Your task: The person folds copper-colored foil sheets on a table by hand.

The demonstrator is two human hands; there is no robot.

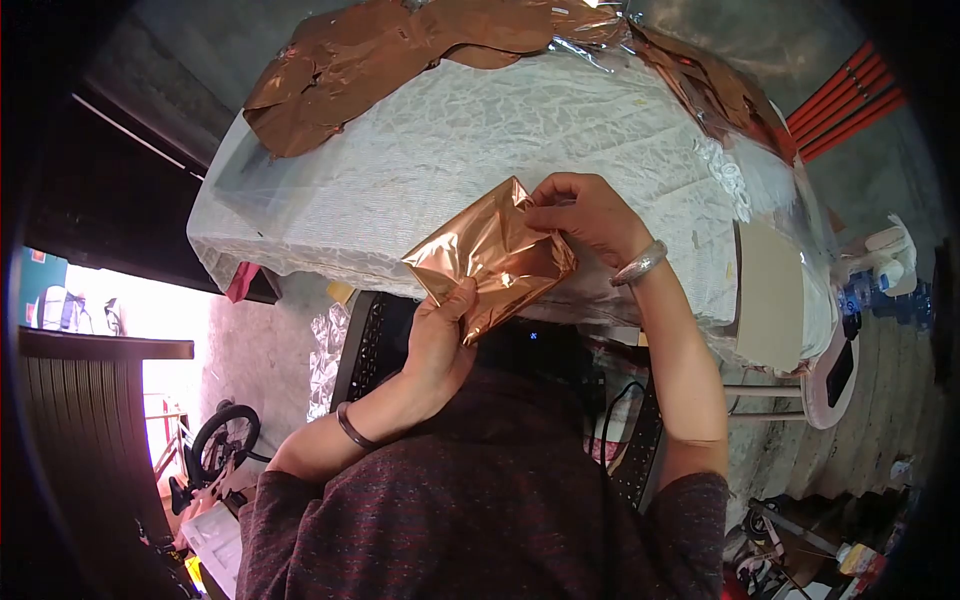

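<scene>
A shiny copper-coloured foil piece (pixel 490 250), roughly square and creased, is held up over the near edge of the lace-covered table (pixel 420 170). My left hand (pixel 440 335) grips its lower left part, with the thumb on top and the fingers behind. At the foil's upper right edge, my right hand (pixel 585 212) has its thumb and fingers pinched together on the foil near the corner. Part of the right fingertips is hidden behind the curled hand.
Large copper foil sheets (pixel 400 50) lie along the table's far side, with more crumpled foil (pixel 710 80) at the far right. A grey-brown board (pixel 768 295) rests at the right edge. Red bars (pixel 850 100) stand beyond; a wheel (pixel 225 440) is at lower left.
</scene>
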